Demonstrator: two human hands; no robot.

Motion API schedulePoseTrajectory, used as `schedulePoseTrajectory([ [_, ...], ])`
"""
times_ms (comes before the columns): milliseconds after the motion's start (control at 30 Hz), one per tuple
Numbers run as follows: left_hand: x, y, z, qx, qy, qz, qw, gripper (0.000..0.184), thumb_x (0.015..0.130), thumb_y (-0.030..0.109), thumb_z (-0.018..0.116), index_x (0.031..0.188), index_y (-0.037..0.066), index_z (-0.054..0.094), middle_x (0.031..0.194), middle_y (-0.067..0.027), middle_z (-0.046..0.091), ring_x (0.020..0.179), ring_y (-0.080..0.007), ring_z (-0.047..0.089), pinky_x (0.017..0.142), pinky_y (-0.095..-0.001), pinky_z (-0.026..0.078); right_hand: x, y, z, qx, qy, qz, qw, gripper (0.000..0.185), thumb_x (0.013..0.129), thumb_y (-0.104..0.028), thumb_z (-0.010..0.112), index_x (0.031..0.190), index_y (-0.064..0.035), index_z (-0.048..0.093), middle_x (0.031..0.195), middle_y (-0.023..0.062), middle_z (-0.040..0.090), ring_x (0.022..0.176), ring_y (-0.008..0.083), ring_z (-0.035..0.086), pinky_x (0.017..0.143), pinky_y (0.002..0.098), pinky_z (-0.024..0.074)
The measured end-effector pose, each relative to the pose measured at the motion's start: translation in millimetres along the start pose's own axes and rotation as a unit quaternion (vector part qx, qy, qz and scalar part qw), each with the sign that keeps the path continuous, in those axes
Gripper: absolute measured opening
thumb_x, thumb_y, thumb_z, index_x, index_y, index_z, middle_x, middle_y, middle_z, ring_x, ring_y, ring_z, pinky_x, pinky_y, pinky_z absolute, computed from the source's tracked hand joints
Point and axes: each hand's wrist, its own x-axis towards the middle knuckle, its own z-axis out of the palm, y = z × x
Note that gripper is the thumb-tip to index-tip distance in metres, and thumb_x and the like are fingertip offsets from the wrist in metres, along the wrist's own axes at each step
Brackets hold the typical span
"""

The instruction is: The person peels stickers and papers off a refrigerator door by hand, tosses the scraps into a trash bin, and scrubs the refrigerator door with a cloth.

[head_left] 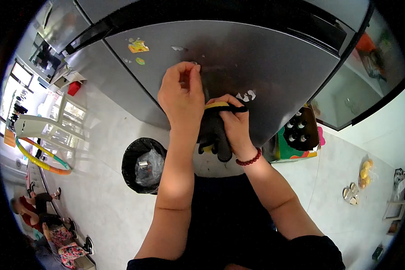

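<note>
My left hand point(182, 92) is raised against the grey fridge door point(256, 54), thumb and forefinger pinched at a small pale scrap on the surface. What lies between the fingertips is too small to make out. Lower and to the right, my right hand point(236, 126) is closed on a dark grey glove point(215, 132) with a yellow and black cuff; its fingers hang down. Torn white paper bits point(246, 96) stick to the door just above my right hand. A yellow sticker point(138, 46) and a small green one point(140, 61) are on the door's upper left.
A black-lined bin point(129, 173) holding clear plastic stands on the floor at left. A box of bottles point(301, 135) is right of the fridge. Farther off are a white chair point(45, 128), a hoop point(40, 161), seated people point(54, 229) and yellow fruit point(366, 173).
</note>
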Motion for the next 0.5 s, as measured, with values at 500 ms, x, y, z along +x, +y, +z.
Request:
schedulePoseTrajectory([
  [500, 2.4, -25.1, -0.9, -0.125, -0.039, -0.038, 0.991, 0.007, 0.092, 0.007, 0.059, 0.093, 0.001, 0.055, 0.080, -0.0047, 0.059, 0.069, -0.0118, 0.057, 0.064, -0.0268, 0.048, 2.7, 4.2, -0.5, 0.003, -0.018, 0.009, 1.000, 0.025, 0.079, 0.011, 0.042, 0.093, 0.0035, 0.061, 0.095, 0.0074, 0.064, 0.089, 0.0121, 0.059, 0.082, 0.0263, 0.0483],
])
